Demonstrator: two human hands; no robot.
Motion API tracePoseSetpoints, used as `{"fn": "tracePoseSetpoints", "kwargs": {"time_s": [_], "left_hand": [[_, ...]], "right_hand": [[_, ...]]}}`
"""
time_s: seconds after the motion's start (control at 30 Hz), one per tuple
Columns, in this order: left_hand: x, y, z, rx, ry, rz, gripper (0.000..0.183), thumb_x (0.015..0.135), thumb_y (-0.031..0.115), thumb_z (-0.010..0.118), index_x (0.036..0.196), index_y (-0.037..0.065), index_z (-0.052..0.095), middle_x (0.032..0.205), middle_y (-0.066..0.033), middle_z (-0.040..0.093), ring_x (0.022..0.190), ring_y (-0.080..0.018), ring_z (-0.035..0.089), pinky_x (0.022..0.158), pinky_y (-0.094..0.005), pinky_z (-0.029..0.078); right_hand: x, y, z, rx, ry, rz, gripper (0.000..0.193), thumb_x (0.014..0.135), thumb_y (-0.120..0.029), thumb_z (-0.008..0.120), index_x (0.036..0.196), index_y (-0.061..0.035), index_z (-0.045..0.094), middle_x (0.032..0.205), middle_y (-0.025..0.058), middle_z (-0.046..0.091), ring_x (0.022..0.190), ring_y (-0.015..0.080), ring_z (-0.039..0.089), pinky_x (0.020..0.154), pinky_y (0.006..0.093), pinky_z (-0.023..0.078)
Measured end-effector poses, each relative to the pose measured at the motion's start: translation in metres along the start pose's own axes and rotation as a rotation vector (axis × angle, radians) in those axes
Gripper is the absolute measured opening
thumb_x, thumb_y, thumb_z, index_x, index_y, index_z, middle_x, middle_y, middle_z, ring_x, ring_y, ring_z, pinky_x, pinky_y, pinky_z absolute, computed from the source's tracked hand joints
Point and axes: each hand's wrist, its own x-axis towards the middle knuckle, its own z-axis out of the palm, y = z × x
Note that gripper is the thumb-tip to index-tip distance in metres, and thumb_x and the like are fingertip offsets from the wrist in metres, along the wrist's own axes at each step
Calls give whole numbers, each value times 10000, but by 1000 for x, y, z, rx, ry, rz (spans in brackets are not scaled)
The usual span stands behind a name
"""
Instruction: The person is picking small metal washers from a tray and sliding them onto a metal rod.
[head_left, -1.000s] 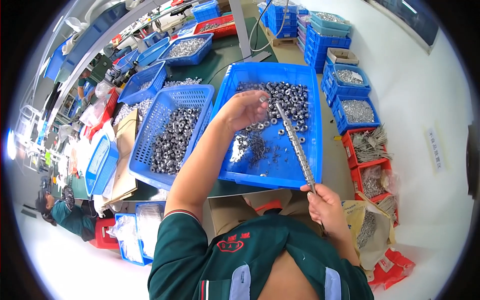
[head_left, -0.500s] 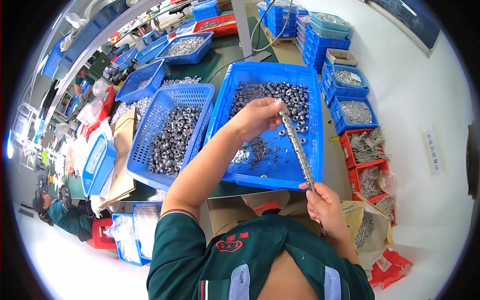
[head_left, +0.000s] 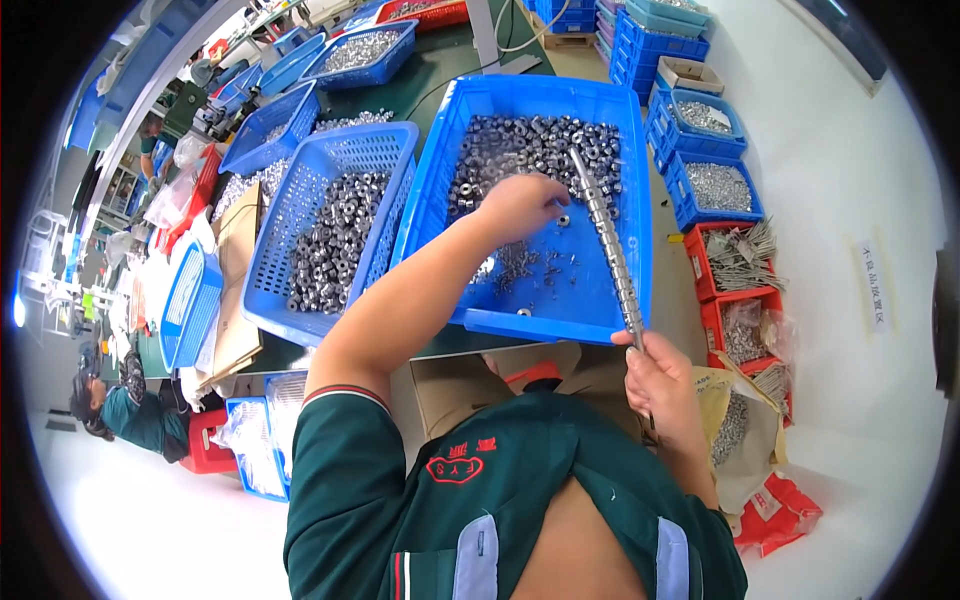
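Note:
My right hand (head_left: 662, 372) is closed around the lower end of a thin metal rod (head_left: 608, 235), which slants up over the tray. Several shiny metal rings are threaded along it in a row, and its upper tip is free. My left hand (head_left: 522, 206) hovers left of the rod, apart from it, above the blue tray (head_left: 560, 328). Its fingers point down and to the right, partly hidden and blurred, so what they hold cannot be made out. Under and beyond it lie many loose metal rings (head_left: 540, 140). Small dark metal bits (head_left: 515, 262) are scattered nearer me.
A blue perforated basket (head_left: 262, 290) full of similar rings stands left of the tray on the green table. Flattened cardboard (head_left: 235, 285) lies farther left. Blue crates (head_left: 712, 190) and red bins (head_left: 735, 255) of metal parts line the right wall. A co-worker (head_left: 135, 410) sits far left.
My left hand has left the rod's upper end and moved down and left over the tray. My right hand still grips the rod. The whole view has shifted slightly.

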Motion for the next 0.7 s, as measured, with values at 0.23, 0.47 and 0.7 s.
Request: {"fn": "tracePoseSetpoints", "kwargs": {"time_s": [0.23,0.47,0.7], "left_hand": [[4,0,32,291,-79,19,219,803,242,600,957,89,627,930,-121,601,930,-314,585,785,-432,491],[16,-12,1,-527,91,-228,197,792,158,652,916,7,628,787,-77,656,674,-166,600,596,-290,473],[1,10,-45,-1666,101,-406,107,824,146,558,911,104,512,909,-129,615,779,-200,579,714,-313,471]], "right_hand": [[0,3,-2,18,-6,3,230,937,-97,465,1139,4,507,596,-87,329,459,-16,266,408,151,216],[-2,0,1,14,8,13,223,933,-107,463,1122,-1,514,586,-79,326,456,-6,268,412,159,224],[-2,0,0,-23,-4,10,212,931,-121,467,1104,-8,514,582,-76,318,458,-1,274,415,164,231]]}}
